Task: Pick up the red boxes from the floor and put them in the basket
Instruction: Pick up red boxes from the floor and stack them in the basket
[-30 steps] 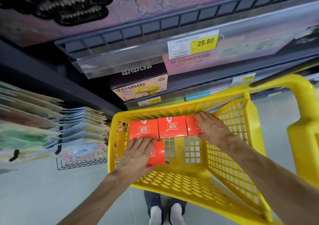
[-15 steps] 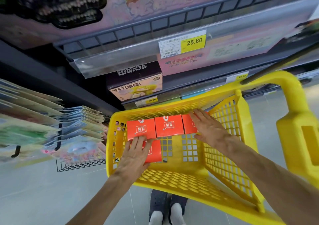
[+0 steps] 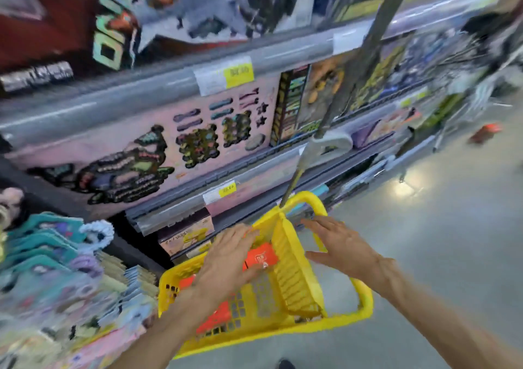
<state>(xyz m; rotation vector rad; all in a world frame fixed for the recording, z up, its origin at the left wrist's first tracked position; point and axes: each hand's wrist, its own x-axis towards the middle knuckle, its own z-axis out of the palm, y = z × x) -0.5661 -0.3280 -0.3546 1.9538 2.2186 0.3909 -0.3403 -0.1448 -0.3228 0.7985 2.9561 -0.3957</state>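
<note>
Blurred frame. Yellow basket on the floor beside the shelves. Red boxes lie inside the basket. Left hand open, fingers spread flat above them. Right hand open, empty, over the basket's right rim. Another red box lies on the floor, far right.

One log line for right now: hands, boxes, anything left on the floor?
left hand: open, over boxes in basket | right hand: open, outside basket | red item: on floor, far right, blurred
</note>
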